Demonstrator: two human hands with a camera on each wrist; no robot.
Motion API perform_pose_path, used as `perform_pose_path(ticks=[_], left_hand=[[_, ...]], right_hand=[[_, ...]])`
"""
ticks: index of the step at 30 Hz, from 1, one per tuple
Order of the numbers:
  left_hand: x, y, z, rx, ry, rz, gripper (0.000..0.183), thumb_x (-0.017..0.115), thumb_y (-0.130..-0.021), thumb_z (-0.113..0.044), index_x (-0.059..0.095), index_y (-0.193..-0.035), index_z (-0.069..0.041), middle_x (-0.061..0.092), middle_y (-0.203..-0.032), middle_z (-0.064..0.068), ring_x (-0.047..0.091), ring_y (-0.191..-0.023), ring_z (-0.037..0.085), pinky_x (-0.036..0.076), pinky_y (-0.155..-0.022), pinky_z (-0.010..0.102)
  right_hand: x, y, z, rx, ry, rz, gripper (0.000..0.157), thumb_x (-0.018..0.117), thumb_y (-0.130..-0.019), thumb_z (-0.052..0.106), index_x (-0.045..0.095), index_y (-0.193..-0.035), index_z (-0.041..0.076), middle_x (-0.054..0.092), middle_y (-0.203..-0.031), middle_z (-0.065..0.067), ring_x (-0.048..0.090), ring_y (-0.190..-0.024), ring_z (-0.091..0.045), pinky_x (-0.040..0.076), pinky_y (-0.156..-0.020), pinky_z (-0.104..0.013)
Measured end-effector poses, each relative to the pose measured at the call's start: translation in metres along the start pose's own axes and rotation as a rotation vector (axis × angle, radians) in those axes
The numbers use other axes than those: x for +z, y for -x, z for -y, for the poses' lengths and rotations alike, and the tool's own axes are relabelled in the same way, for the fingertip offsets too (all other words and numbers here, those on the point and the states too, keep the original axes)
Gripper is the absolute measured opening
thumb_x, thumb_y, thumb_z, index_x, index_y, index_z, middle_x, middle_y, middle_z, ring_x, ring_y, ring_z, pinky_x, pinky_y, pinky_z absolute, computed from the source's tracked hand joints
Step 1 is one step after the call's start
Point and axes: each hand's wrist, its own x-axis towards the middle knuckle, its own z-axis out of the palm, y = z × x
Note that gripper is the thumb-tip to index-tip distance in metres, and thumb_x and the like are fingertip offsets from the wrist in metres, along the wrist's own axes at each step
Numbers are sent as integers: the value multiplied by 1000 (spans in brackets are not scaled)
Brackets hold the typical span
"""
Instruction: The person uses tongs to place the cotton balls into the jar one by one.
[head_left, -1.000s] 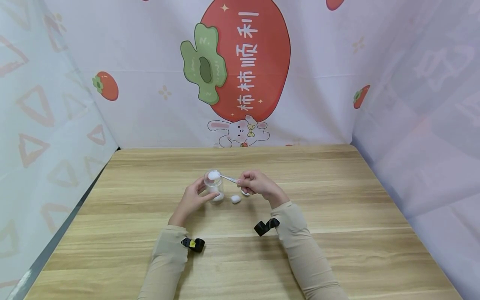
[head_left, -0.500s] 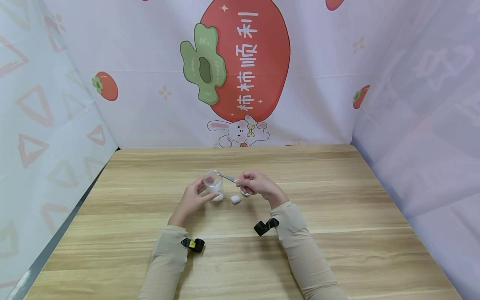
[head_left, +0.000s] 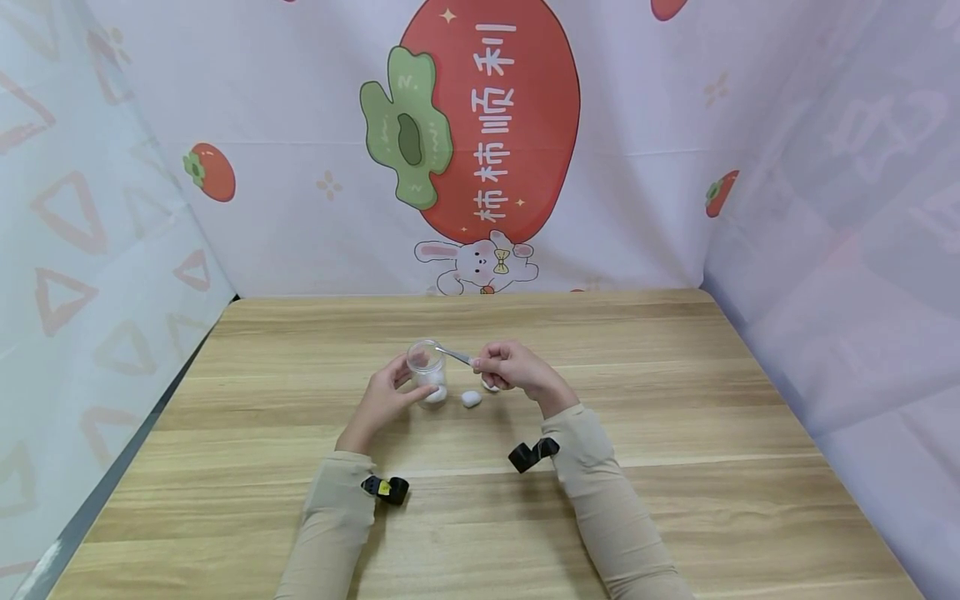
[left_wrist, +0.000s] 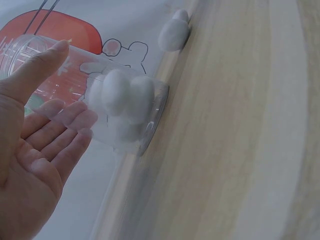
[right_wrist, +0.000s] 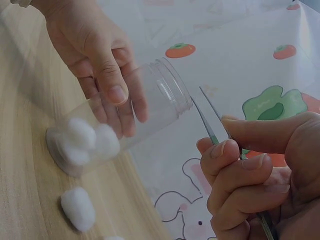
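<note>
Metal tweezers bare now: the cotton ball at their tips a second ago is gone, likely dropped, so loading seems one further along. Clear jar upright on table, left of centre; white balls clustered at its bottom, loose balls outside, right. Left hand: fingers round jar. Right hand: fingers pinching tweezers, tips apart.

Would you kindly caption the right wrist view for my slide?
Left hand grips a jar of cotton balls; right hand holds tweezers near the rim.
</note>
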Motion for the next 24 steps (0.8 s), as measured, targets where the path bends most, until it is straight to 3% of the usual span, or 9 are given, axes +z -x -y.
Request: perform_pose_path(ticks=[4, 18, 24], left_hand=[[0, 1, -2, 14, -4, 0, 60, 72, -85, -9, 46, -136, 7, 52, -140, 27, 49, -134, 40, 41, -116, 48], [0, 1, -3, -21, -9, 8, 61, 72, -86, -11, 44, -137, 6, 51, -141, 26, 48, -135, 39, 40, -117, 46], [0, 2, -3, -32, 0, 2, 63, 72, -85, -10, 44, -138, 6, 50, -141, 27, 47, -135, 40, 39, -118, 46]], right_hand=[[-1, 2, 0, 1, -2, -10, 24, 52, -98, 10, 52, -95, -14, 47, -53, 7, 34, -44, -4, 26, -43, -16], [-6, 14, -4, -15, 25, -21, 18, 53, -98, 12, 56, -82, 4, 49, -57, 6, 36, -46, -5, 27, -42, -16], [-8, 19, -5, 0, 18, -39, 17, 53, -98, 12, 56, -86, 1, 49, -58, 6, 36, -47, -4, 25, -43, -16]])
